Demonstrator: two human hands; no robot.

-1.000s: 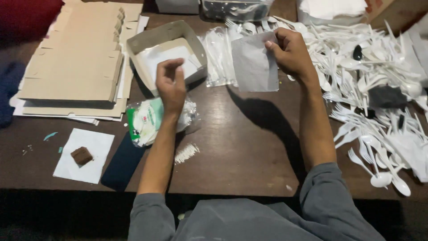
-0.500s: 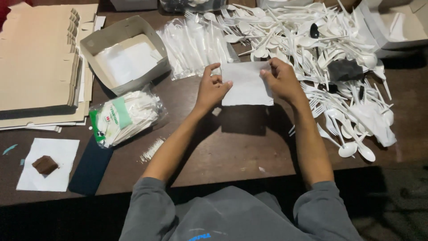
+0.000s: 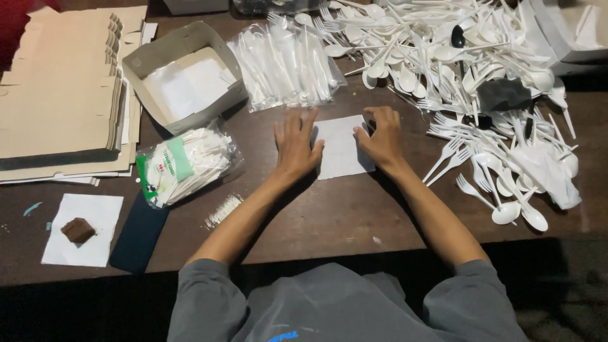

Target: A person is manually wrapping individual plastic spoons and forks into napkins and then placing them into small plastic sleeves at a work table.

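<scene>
Napkin (image 3: 342,147): now flat on the table (image 3: 329,215), no longer lifted.
Left hand (image 3: 296,144): spread flat, pressing napkin's left edge.
Right hand (image 3: 382,134): fingers curled, pinning its right edge.

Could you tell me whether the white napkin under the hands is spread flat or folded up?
Spread flat: the white napkin lies on the table, with both hands pressing its edges.

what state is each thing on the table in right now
white napkin: flat on table, under both hands
left hand: flat, fingers spread
right hand: fingers curled on napkin edge
cardboard box: open
cardboard stack: folded flat
plastic cutlery pile: loose, scattered
napkin pack: lying sideways
</scene>
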